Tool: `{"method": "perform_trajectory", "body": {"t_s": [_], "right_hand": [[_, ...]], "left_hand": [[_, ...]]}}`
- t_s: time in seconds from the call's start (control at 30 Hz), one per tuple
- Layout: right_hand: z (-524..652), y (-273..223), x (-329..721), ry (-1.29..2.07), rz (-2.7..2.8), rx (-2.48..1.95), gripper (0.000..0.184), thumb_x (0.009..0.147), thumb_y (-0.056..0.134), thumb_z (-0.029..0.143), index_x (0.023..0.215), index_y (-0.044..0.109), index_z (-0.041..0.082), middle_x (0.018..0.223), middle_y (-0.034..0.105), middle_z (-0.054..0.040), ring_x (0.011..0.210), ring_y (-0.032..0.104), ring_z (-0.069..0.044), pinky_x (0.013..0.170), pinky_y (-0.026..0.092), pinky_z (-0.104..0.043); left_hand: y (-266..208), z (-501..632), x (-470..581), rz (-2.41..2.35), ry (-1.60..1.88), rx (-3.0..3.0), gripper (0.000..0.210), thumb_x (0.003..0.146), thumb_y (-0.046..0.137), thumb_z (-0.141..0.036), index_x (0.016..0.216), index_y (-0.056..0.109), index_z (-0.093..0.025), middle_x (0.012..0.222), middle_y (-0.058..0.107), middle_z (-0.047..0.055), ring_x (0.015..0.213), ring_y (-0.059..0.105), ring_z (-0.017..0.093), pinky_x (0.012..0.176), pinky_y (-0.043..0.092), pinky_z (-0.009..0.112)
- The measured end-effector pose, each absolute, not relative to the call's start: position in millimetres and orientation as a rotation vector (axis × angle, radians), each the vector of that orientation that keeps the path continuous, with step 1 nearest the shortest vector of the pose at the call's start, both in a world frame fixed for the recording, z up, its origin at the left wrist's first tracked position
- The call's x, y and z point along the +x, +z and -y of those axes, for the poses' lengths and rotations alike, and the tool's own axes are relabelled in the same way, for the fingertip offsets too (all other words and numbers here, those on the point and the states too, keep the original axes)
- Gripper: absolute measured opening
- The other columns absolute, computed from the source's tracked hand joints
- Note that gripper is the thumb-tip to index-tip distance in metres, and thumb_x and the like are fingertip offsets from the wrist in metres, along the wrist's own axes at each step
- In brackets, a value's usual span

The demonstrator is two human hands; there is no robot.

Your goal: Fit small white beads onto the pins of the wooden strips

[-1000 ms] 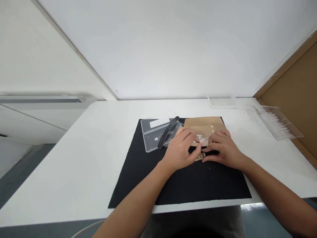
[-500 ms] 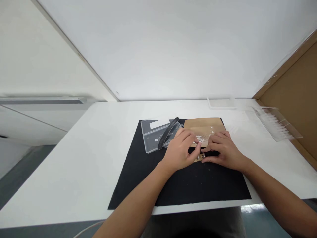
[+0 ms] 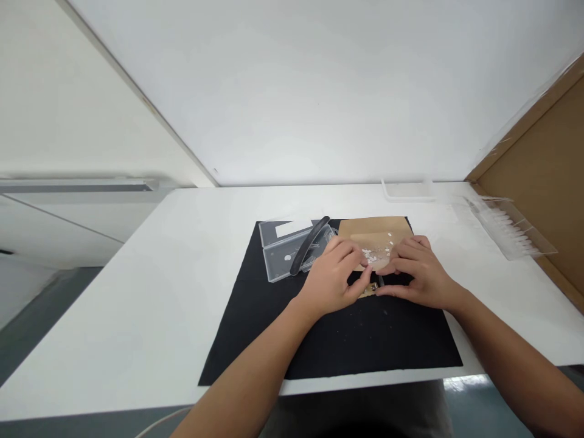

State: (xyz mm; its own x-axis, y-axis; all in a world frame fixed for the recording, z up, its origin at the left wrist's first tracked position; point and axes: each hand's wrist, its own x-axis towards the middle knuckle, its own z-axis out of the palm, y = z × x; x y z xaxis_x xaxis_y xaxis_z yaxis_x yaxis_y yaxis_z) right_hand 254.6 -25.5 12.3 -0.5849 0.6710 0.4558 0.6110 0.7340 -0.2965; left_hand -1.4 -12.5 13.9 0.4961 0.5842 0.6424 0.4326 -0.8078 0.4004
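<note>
On the black mat (image 3: 337, 347), my two hands work close together. My left hand (image 3: 335, 277) has its thumb and forefinger tips brought together; what they hold, if anything, is too small to make out. My right hand (image 3: 420, 277) has its thumb and forefinger around a small gold-and-silver metal piece (image 3: 373, 288), which my fingers partly hide. Just behind the fingertips lies a brown paper sheet (image 3: 374, 225), with several tiny white pieces (image 3: 368, 255) scattered on it.
Left of my hands, a clear hinged plastic case (image 3: 276, 261) lies open with a curved black nail file (image 3: 310, 243) across it. At the table's right side is a clear rack (image 3: 511, 228) of white tips. A brown board (image 3: 538, 152) stands along the right edge.
My right thumb and forefinger have spread wider and shifted slightly right, showing a grey part between them. My left hand has barely moved.
</note>
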Motion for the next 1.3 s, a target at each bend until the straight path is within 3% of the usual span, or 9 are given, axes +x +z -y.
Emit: {"method": "perform_trajectory", "body": {"t_s": [0.17,0.43,0.7,1.03,1.13,1.2,1.3], "right_hand": [[19.6,23.5,268.3,0.085,2.46,-0.987,0.025,0.095,0.078,0.051,0.1,0.076,0.027,0.083,0.065,-0.0003,0.081,0.058,-0.02,0.087,0.032,-0.041],[26.1,28.9,267.8,0.23,2.56,-0.987,0.019,0.092,0.082,0.044,0.099,0.076,0.027,0.097,0.065,-0.0019,0.089,0.059,-0.02,0.087,0.031,-0.039],[26.1,29.3,267.3,0.318,2.639,-1.04,0.018,0.088,0.087,0.041,0.1,0.079,0.03,0.096,0.065,-0.001,0.088,0.057,-0.02,0.084,0.031,-0.037],[26.0,33.1,267.1,0.371,2.615,-1.0,0.035,0.085,0.088,0.057,0.104,0.079,0.03,0.088,0.067,0.0001,0.085,0.058,-0.02,0.082,0.034,-0.037],[23.6,34.8,271.9,0.268,2.515,-0.972,0.022,0.096,0.076,0.045,0.088,0.073,0.025,0.075,0.063,0.0006,0.076,0.057,-0.019,0.079,0.035,-0.038],[20.8,35.3,278.2,0.136,2.404,-1.016,0.029,0.099,0.067,0.033,0.071,0.063,0.023,0.065,0.057,0.0012,0.067,0.052,-0.017,0.075,0.035,-0.038],[14.2,34.8,293.0,-0.113,2.184,-1.245,0.037,0.094,0.062,0.03,0.061,0.049,0.023,0.057,0.05,0.0003,0.06,0.045,-0.017,0.07,0.035,-0.038]], "left_hand": [[12.2,10.3,-2.1,-0.852,1.196,2.609,0.01,0.104,0.059,-0.02,0.098,0.066,-0.018,0.093,0.071,0.008,0.094,0.06,0.023,0.089,0.054,0.04],[9.6,5.4,-2.5,-0.943,1.418,2.56,0.006,0.104,0.062,-0.015,0.106,0.067,-0.018,0.089,0.074,0.006,0.094,0.059,0.023,0.087,0.057,0.037],[8.3,6.7,-3.6,-0.999,1.4,2.54,0.007,0.104,0.062,-0.016,0.108,0.067,-0.018,0.086,0.074,0.006,0.096,0.059,0.025,0.087,0.057,0.039],[9.7,7.4,-3.6,-0.985,1.396,2.564,0.006,0.104,0.061,-0.018,0.106,0.066,-0.019,0.083,0.071,0.006,0.092,0.059,0.024,0.088,0.057,0.042],[7.7,6.4,-4.1,-0.983,1.398,2.549,0.006,0.105,0.06,-0.017,0.108,0.065,-0.019,0.087,0.074,0.006,0.095,0.06,0.025,0.087,0.057,0.04],[5.8,5.3,-4.3,-1.002,1.383,2.516,0.01,0.106,0.058,-0.016,0.113,0.064,-0.019,0.087,0.075,0.005,0.098,0.061,0.025,0.086,0.056,0.039],[3.5,3.9,-4.3,-1.052,1.348,2.472,0.018,0.109,0.05,-0.015,0.123,0.059,-0.02,0.086,0.076,0.004,0.1,0.063,0.024,0.087,0.056,0.039]]}}
